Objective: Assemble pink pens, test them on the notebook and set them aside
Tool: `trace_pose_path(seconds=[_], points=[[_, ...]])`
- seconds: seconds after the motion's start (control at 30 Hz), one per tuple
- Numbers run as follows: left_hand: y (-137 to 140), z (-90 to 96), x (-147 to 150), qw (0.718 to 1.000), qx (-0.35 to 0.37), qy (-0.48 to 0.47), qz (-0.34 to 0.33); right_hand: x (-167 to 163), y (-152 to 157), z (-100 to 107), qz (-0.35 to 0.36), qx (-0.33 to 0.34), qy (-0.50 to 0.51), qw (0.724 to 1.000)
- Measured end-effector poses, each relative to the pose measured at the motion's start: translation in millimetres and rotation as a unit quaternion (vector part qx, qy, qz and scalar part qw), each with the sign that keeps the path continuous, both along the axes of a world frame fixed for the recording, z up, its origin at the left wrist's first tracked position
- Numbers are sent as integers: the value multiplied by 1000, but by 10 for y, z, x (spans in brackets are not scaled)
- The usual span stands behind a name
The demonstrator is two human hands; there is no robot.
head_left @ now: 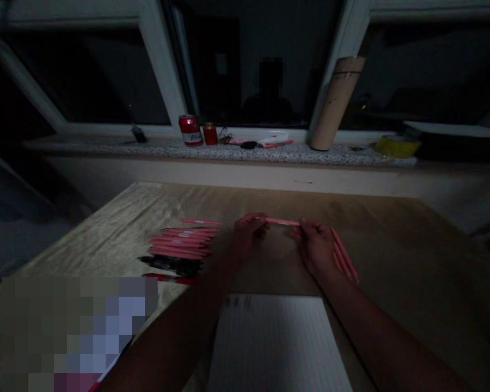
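Observation:
A pink pen (283, 222) is held level above the table between both hands. My left hand (249, 234) pinches its left end, and my right hand (313, 242) grips the right end. Just right of my right hand lie a few more pink pens (343, 256), slanting toward me. Over on the left is a pile of pink pens (182, 242), with one single pink pen (200, 222) lying behind it. Black pens (173, 265) and a red pen (171, 279) lie in front of that pile.
A lined notebook (280, 343) lies nearest me on the table (392, 234). The windowsill (159, 147) beyond carries a red can (190, 130), a small red jar (210, 133), a tall wooden-looking cylinder (338, 103) and a yellow tape roll (397, 147). A blurred patch covers the lower left.

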State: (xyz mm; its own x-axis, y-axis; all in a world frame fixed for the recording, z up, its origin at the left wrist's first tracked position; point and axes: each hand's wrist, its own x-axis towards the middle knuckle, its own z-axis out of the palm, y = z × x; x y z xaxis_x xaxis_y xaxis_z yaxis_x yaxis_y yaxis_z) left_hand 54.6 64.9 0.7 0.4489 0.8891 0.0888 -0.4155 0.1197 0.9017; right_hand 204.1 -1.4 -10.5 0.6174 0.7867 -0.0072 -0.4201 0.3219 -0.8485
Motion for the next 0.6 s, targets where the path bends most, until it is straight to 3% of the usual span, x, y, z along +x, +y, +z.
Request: trace_pose_path(seconds=[0.17, 0.3, 0.43, 0.6], points=[[49, 110, -5, 997, -4, -42, 72, -65, -22, -6, 92, -6, -52, 994], [97, 155, -25, 995, 20, -34, 95, -130, -69, 37, 178, -34, -134, 974], [68, 122, -17, 996, 59, 13, 70, -195, -114, 99, 241, -38, -200, 949], [-45, 40, 21, 994, 82, 70, 24, -219, -128, 95, 254, -53, -257, 931]])
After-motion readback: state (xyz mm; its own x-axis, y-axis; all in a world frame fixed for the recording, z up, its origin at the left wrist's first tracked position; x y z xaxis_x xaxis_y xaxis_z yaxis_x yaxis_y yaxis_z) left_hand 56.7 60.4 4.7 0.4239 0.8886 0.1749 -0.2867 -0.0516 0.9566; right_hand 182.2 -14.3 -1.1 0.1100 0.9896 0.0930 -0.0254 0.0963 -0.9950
